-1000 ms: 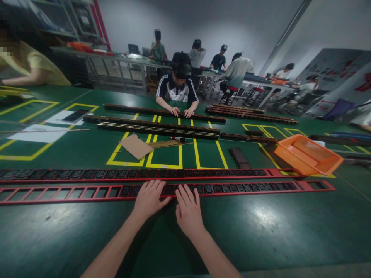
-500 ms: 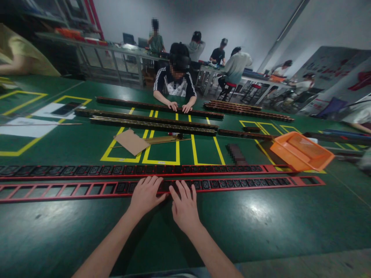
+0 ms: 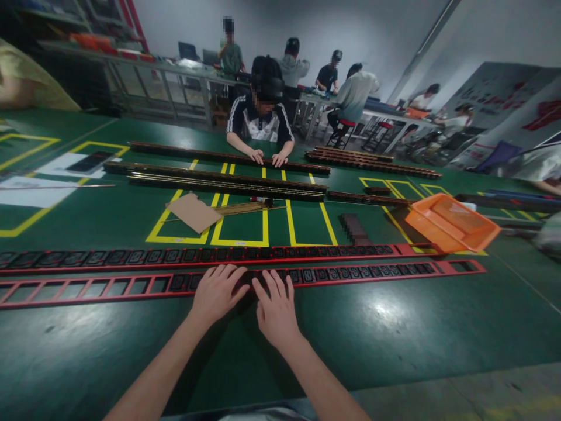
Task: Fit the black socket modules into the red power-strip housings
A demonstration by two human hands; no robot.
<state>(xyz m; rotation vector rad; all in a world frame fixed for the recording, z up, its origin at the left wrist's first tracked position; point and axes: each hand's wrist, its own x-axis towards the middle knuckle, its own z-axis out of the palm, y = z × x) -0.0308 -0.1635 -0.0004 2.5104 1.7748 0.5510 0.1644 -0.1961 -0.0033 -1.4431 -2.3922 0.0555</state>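
A long red frame strip (image 3: 443,269) lies across the table in front of me. Black socket modules (image 3: 307,275) fill its middle and right part, while several slots at its left end are bare openings. My left hand (image 3: 218,295) rests on the strip with fingers stretched over the modules. Just to its right, my right hand (image 3: 275,304) touches the same strip, fingers spread. The modules directly under my fingers are partly hidden. Behind it lies a second red strip (image 3: 405,249), nearly parallel, lined with similar black modules.
An orange bin (image 3: 453,222) sits tilted at the right, against the far strip's end. Brown cardboard (image 3: 194,212), thin rods (image 3: 245,207) and dark long bars (image 3: 228,184) lie farther back on the green table (image 3: 377,351). Opposite me, a co-worker (image 3: 260,120) handles another bar.
The view has shifted slightly, moving the scene a little left. Both my hands stay on the near strip in almost the same pose.
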